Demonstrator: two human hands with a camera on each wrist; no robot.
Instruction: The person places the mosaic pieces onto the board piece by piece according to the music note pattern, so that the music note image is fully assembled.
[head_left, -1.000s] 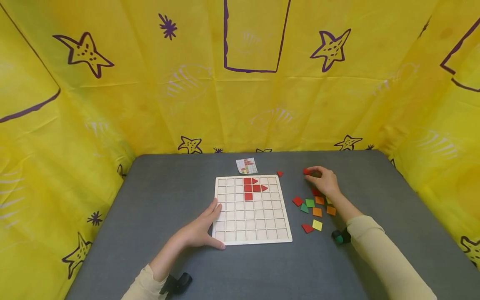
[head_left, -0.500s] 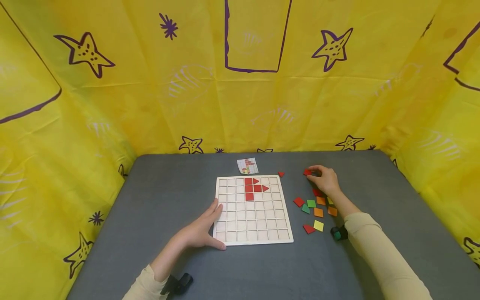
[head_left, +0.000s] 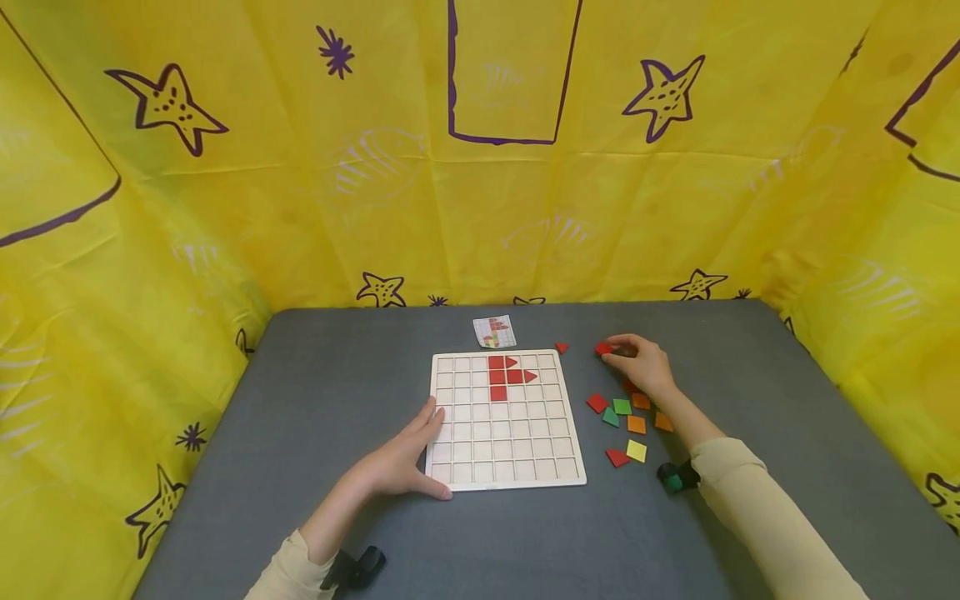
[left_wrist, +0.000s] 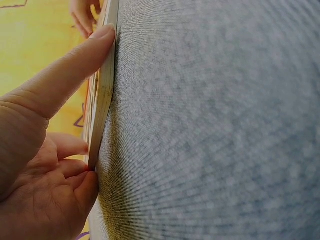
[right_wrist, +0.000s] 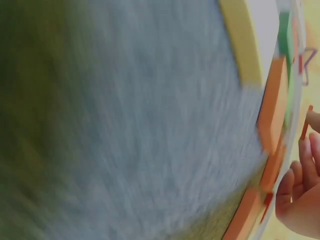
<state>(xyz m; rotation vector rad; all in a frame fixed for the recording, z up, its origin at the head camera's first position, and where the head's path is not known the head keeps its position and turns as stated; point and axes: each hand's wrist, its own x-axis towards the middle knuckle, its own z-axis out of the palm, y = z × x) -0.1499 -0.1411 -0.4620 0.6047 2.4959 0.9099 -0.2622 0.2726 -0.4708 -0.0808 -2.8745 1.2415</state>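
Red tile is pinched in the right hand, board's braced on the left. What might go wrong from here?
The right hand pinches the red tile only at its fingertips, so it may slip. Its forearm hangs over the loose tiles and could scatter them. The left hand only touches the board edge, so a nudge might shift the placed pieces.

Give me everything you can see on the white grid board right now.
The white grid board lies flat on the grey table, a pale, wood-looking square tray of small square cells. Near its far edge sit four red squares and two red triangles; the other cells are empty. The left hand rests against its left edge, thumb at the near corner. A small pattern card lies just beyond it.
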